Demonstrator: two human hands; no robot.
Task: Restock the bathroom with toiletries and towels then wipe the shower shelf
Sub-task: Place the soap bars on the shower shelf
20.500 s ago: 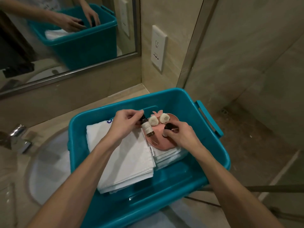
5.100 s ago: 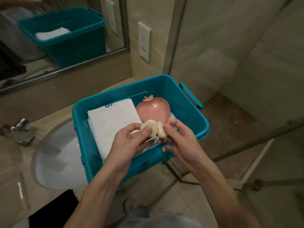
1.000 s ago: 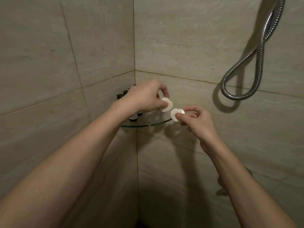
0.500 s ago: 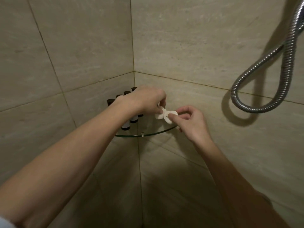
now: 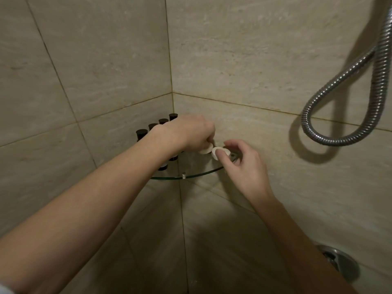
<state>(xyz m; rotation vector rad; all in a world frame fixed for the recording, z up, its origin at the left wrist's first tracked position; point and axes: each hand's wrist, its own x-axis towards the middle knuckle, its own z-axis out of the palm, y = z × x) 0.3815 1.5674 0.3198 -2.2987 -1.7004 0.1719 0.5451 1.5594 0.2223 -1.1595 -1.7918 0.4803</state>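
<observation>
Restocking is partly done, we are judging: four dark-capped bottles (image 5: pixel 141 132) are standing on the glass corner shelf (image 5: pixel 191 176), while our left hand (image 5: pixel 186 132) is pinching a round soap (image 5: pixel 206 150) and our right hand (image 5: pixel 244 166) a second soap (image 5: pixel 224 150), both at the shelf. Towels and wiping are waiting.

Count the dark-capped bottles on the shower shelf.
4, in a row along the left wall on the glass shelf: front bottle, second bottle, third bottle, corner bottle. The left hand and forearm may hide more.
</observation>
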